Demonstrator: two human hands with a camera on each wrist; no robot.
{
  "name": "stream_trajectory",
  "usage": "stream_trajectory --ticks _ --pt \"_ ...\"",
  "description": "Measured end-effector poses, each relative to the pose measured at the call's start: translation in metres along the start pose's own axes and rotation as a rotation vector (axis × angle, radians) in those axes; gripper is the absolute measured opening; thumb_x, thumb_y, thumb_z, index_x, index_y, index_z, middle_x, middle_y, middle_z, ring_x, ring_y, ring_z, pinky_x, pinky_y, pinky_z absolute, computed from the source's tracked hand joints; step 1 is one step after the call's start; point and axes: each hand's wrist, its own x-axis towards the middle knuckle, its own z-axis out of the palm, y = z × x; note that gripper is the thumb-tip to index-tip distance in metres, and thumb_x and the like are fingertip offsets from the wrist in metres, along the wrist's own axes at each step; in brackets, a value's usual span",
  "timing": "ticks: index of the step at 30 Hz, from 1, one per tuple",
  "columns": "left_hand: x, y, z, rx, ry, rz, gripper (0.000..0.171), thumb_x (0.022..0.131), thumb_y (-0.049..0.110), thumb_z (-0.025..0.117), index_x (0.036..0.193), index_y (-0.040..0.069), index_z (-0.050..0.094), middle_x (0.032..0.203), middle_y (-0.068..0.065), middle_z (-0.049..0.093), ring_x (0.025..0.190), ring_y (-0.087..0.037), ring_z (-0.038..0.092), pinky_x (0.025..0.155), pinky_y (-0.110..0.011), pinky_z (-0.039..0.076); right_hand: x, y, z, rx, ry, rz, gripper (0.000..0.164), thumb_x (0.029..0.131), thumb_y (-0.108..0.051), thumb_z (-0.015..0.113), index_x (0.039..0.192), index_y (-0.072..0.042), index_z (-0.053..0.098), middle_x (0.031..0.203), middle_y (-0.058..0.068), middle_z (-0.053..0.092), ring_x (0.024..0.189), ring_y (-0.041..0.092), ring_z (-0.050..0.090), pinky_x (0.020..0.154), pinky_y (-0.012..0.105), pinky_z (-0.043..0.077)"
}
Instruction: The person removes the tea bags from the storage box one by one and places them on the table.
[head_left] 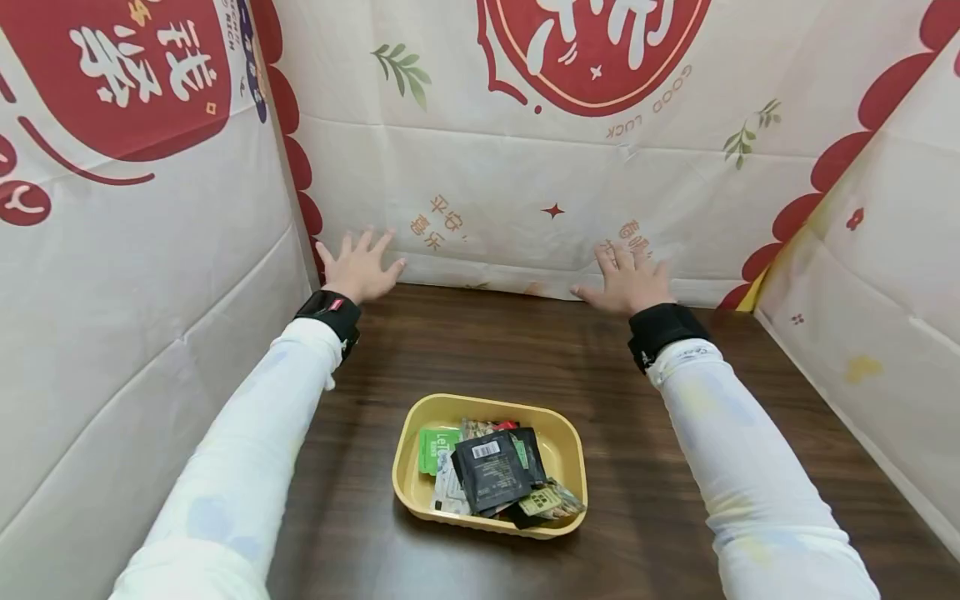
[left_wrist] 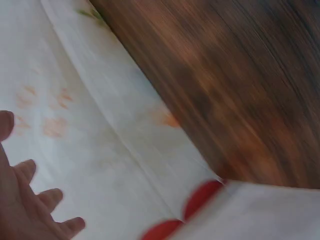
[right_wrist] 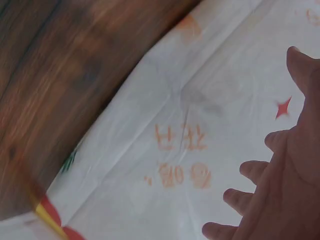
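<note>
My left hand (head_left: pixel 358 268) is held out at the back left with fingers spread, holding nothing. At the back right my right hand (head_left: pixel 628 279) reaches out the same way, its fingers apart and nothing in them. Both are nearest the printed cloth at the back; whether they touch it I cannot tell. Closer to me, between the forearms, a yellow plastic basket (head_left: pixel 415 498) stands on the table. Several small packets lie piled in it: a black sachet (head_left: pixel 491 473) with a barcode on top, a green packet (head_left: pixel 437 448) at the left, and a sachet with a yellow-green label (head_left: pixel 542 501).
A dark wood-grain table (head_left: pixel 480 350) spreads under the arms. White cloth with red prints closes it off at the back (head_left: pixel 510 192), the left side (head_left: pixel 150 333) and the right side (head_left: pixel 885 275). Black bands circle both wrists.
</note>
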Motion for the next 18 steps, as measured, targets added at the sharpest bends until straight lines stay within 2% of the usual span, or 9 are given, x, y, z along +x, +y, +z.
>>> stream_trajectory --ticks 3,8,10,13,15,17,18 --pt "-0.017 0.006 0.003 -0.077 -0.007 0.060 0.069 0.099 0.061 0.028 0.157 0.025 0.018 0.163 -0.010 0.013 0.146 -0.044 0.002 0.104 -0.075 -0.008 -0.005 -0.010 0.011 -0.013 -0.005 -0.054 0.098 0.087 -0.078 0.035 0.158 -0.016 0.007 0.161 0.021 0.005 0.144 0.049 -0.001 0.107 0.074 0.003" --pt "-0.066 0.021 0.017 -0.210 -0.043 0.082 0.069 0.098 0.064 0.029 0.150 0.019 0.038 0.157 -0.006 0.031 0.145 -0.042 0.013 0.107 -0.075 0.000 -0.024 -0.028 0.038 -0.075 0.002 -0.182 0.091 0.091 -0.073 0.037 0.158 -0.018 0.007 0.162 0.019 0.009 0.144 0.047 0.007 0.109 0.071 0.010" --pt "-0.088 0.026 0.025 -0.229 -0.049 0.078 0.069 0.097 0.065 0.029 0.146 0.018 0.044 0.153 -0.006 0.039 0.144 -0.041 0.020 0.108 -0.074 0.006 -0.037 -0.037 0.049 -0.076 0.012 -0.234 0.089 0.092 -0.071 0.037 0.158 -0.019 0.007 0.162 0.017 0.009 0.145 0.045 0.010 0.110 0.070 0.011" --pt "-0.118 0.032 0.035 -0.228 -0.050 0.090 0.069 0.097 0.065 0.031 0.140 0.015 0.052 0.143 -0.009 0.051 0.137 -0.039 0.034 0.107 -0.069 0.022 -0.059 -0.050 0.065 -0.033 0.035 -0.303 0.085 0.094 -0.069 0.036 0.158 -0.020 0.009 0.162 0.016 0.012 0.145 0.044 0.013 0.111 0.068 0.015" --pt "-0.137 0.035 0.039 -0.212 -0.059 0.099 0.066 0.097 0.063 0.034 0.135 0.014 0.056 0.134 -0.011 0.058 0.127 -0.035 0.047 0.101 -0.062 0.038 -0.073 -0.060 0.074 0.015 0.059 -0.346 0.083 0.095 -0.067 0.036 0.158 -0.019 0.011 0.161 0.017 0.016 0.143 0.044 0.019 0.110 0.067 0.020" --pt "-0.154 0.037 0.043 -0.195 -0.079 0.095 0.063 0.097 0.062 0.037 0.130 0.013 0.060 0.122 -0.011 0.064 0.112 -0.031 0.058 0.085 -0.052 0.050 -0.088 -0.071 0.083 0.077 0.080 -0.375 0.081 0.096 -0.065 0.035 0.157 -0.018 0.014 0.157 0.019 0.026 0.139 0.044 0.029 0.105 0.065 0.031" --pt "-0.162 0.037 0.046 -0.189 -0.092 0.090 0.061 0.097 0.062 0.039 0.127 0.013 0.061 0.115 -0.009 0.066 0.103 -0.027 0.061 0.076 -0.047 0.052 -0.095 -0.075 0.088 0.109 0.085 -0.384 0.080 0.097 -0.065 0.035 0.157 -0.017 0.015 0.154 0.020 0.033 0.135 0.044 0.036 0.102 0.063 0.037"
